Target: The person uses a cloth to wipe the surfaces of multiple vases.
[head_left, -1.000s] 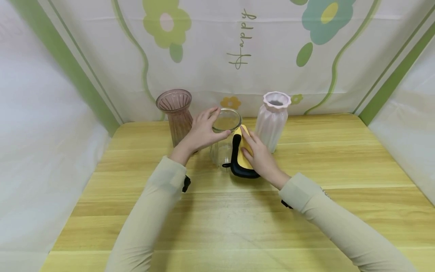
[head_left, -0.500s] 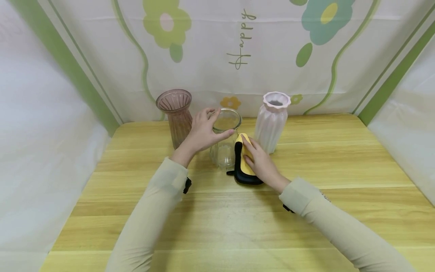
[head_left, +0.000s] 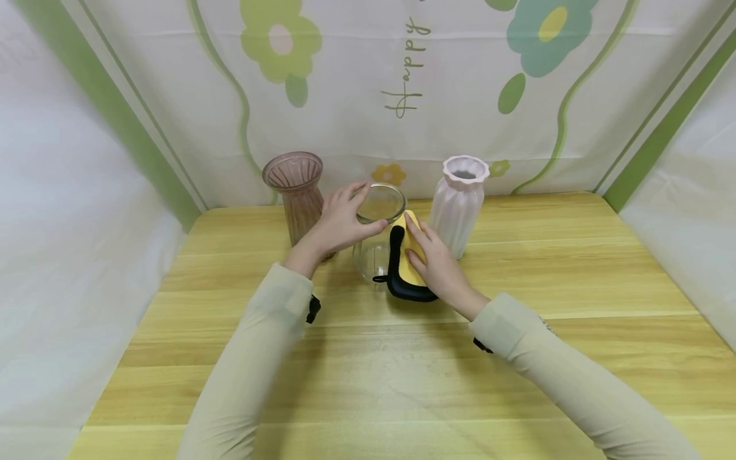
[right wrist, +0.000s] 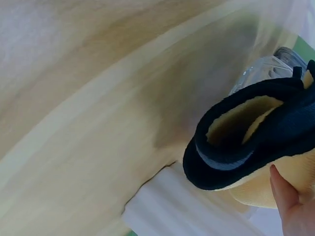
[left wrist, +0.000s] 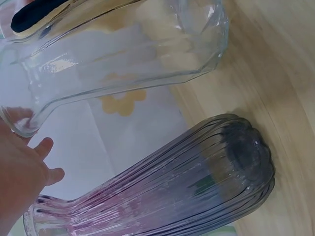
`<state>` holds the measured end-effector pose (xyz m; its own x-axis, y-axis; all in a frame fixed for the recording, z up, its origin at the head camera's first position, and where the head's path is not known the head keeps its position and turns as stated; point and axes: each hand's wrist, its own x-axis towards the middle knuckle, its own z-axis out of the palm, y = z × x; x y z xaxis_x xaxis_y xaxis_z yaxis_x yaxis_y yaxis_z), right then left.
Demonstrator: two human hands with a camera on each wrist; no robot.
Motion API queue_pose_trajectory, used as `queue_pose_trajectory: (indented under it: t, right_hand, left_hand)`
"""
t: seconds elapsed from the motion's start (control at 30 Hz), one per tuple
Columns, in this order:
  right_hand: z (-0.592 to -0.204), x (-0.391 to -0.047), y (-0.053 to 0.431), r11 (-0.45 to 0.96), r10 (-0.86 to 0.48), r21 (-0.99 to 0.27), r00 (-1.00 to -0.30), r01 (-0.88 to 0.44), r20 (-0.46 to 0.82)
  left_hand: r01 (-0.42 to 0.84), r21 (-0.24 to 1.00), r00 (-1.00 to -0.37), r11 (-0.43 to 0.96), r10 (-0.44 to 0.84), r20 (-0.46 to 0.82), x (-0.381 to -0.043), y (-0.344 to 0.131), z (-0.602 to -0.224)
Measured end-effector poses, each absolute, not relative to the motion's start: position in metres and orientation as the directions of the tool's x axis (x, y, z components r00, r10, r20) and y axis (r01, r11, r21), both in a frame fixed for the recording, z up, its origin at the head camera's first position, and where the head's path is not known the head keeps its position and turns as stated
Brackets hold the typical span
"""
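Note:
A clear glass vase (head_left: 375, 255) stands upright in the middle of the table. My left hand (head_left: 340, 220) holds it at the rim, thumb in front and fingers at the back. In the left wrist view the left hand (left wrist: 22, 172) is at the flared mouth of the clear vase (left wrist: 118, 54). With my right hand (head_left: 443, 265) I grip a yellow cleaning mitt (head_left: 409, 262) with black trim and a small loop, against the vase's right side. The right wrist view shows the mitt (right wrist: 231, 162) with its pocket gaping and my right thumb (right wrist: 283, 191) on the yellow cloth.
A purple ribbed glass vase (head_left: 299, 204) stands left, close behind my left hand. On the right is a pale pink ceramic vase (head_left: 459, 204) with a scalloped rim. A flower-printed white curtain (head_left: 345, 128) hangs behind the wooden table (head_left: 368, 383).
The mitt in my right hand slid down the vase's right side, then back up to just below the rim. My left hand stays at the rim.

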<state>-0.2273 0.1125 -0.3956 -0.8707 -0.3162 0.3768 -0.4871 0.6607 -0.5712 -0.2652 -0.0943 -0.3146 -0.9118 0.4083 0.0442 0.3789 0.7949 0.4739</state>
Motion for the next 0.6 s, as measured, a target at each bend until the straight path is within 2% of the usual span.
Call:
queue_pose_trajectory:
  t: [0.4, 0.6]
  right_hand:
    - [-0.413, -0.226, 0.119, 0.72, -0.333, -0.517, -0.884, -0.463, 0.327]
    - [-0.414, -0.227, 0.119, 0.7, -0.328, -0.533, -0.877, -0.475, 0.351]
  left_hand:
    - [0.335, 0.521, -0.936, 0.785, 0.341, 0.09, -0.263, -0.091, -0.322]
    - [0.352, 0.472, -0.932, 0.808, 0.348, 0.1, -0.264, -0.09, -0.323]
